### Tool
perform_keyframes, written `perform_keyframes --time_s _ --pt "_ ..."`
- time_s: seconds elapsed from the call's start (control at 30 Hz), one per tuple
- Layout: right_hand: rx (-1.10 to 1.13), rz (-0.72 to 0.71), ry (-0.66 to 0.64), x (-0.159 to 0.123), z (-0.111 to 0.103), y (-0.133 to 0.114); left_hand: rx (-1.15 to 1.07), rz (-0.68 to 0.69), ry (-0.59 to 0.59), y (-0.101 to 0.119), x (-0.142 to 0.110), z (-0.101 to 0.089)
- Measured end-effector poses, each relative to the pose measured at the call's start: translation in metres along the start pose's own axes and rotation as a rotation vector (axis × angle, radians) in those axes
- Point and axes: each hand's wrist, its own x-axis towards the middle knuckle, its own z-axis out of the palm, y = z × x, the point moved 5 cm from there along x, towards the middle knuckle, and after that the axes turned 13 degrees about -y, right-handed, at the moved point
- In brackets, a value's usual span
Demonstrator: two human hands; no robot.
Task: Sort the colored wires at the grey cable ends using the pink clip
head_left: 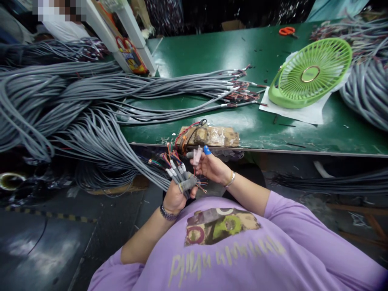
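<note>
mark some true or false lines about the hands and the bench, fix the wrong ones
1. The left hand holds several grey cables. True.
2. The orange-handled scissors are in the right hand. False: they lie on the green table, and that hand holds a small pale piece.
3. The green fan stands on white paper. True.
4. The wooden block is on the floor. False: it lies at the table's near edge.
5. Coloured wires stick out of the held cables. True.

Left hand point(176, 196) and right hand point(214, 167) close together (fingers point(193, 192) curled)
</note>
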Motion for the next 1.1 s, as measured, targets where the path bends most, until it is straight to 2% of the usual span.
perform_keyframes --time_s 0.13,0.3,0.37,0.5,0.77,1.1 --pt "-0.138 -0.118 0.062 -0.002 -0.001 -0.007 -0.024 0.051 0.023 0.003 0.002 -0.002" --pt "-0.427 -0.338 0.252 -0.009 -0.008 -0.018 -0.028 0.072 0.026 0.006 0.008 -0.003" --pt "-0.419 -0.297 0.241 -0.007 -0.008 -0.015 -0.032 0.076 0.024 0.006 0.010 -0.002" --pt "-0.173 -0.154 0.128 0.001 -0.003 -0.005 -0.054 0.085 0.026 0.005 0.012 -0.001" --pt "-0.048 -0.202 0.159 0.005 -0.003 -0.006 -0.037 0.056 0.025 0.003 0.012 0.000" --pt "0.032 -0.087 0.121 0.001 -0.002 -0.003 -0.036 0.033 0.025 0.000 0.006 -0.002"
